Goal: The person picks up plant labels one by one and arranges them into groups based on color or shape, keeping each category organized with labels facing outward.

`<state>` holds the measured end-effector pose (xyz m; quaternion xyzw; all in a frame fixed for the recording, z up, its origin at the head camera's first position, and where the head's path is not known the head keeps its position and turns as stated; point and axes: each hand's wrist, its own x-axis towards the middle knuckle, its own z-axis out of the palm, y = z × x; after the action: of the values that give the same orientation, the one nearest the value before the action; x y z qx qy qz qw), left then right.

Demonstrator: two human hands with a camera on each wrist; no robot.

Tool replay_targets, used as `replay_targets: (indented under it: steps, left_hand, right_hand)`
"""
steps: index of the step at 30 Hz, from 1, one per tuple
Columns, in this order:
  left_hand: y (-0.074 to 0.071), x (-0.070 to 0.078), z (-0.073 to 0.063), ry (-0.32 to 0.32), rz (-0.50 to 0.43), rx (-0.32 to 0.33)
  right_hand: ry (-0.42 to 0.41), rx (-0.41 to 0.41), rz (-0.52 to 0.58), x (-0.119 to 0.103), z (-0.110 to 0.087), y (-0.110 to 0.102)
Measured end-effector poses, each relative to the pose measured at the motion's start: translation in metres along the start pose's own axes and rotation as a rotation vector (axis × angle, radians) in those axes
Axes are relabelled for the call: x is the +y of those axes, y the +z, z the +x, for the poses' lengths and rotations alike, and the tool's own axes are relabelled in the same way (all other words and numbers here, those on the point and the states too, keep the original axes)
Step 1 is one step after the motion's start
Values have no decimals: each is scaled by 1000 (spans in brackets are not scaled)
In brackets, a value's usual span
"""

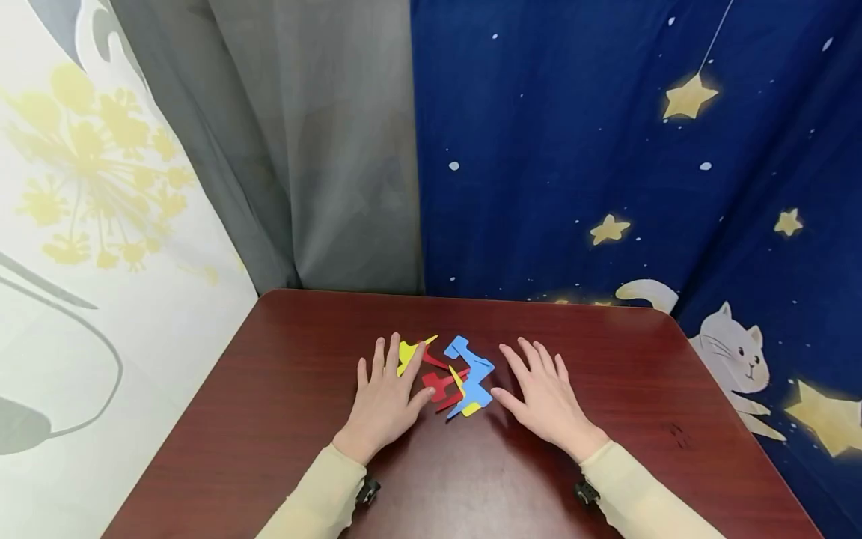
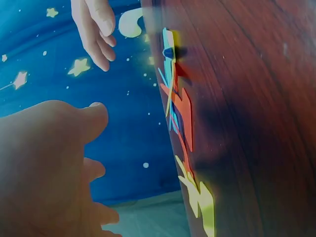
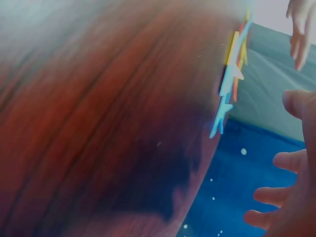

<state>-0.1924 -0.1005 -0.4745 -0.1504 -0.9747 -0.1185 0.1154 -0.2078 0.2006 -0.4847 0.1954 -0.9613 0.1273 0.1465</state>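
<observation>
In the head view a small loose pile of flat, thin pieces lies on the table, shaped like T-shaped plant labels with broad heads and pointed stems. Blue labels (image 1: 477, 394) overlap on the right, red labels (image 1: 439, 385) are in the middle, and a yellow label (image 1: 406, 353) shows at the left. My left hand (image 1: 384, 404) hovers at the pile's left side, fingers spread and holding nothing. To the right, my right hand (image 1: 548, 397) also hovers with spread fingers. Both wrist views show the hands raised off the tabletop, apart from the labels.
The dark red wooden table (image 1: 283, 419) has rounded far corners. Behind it hang a grey curtain (image 1: 350, 150) and a blue curtain (image 1: 539, 150) with stars and a cat. A white patterned cloth (image 1: 81, 314) hangs at the left.
</observation>
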Motion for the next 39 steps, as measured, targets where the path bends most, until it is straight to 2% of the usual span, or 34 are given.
replay_targets:
  steps: [6, 12, 22, 27, 34, 39]
  left_hand:
    - [5, -2, 14, 32, 7, -37]
    - [16, 8, 27, 50, -18, -77]
    - [32, 38, 56, 161, 11, 41]
    - [42, 48, 66, 180, 50, 75]
    - [56, 60, 77, 154, 121, 16]
    - [60, 68, 84, 149, 174, -21]
  right_hand:
    - [-49, -20, -25, 8, 2, 2]
    - [-68, -38, -52, 16, -1, 4]
    - [-95, -84, -46, 22, -4, 7]
    - [-99, -97, -55, 24, -6, 9]
    - [-106, -110, -65, 25, -8, 13]
    - [-118, -109, -65, 25, -9, 14]
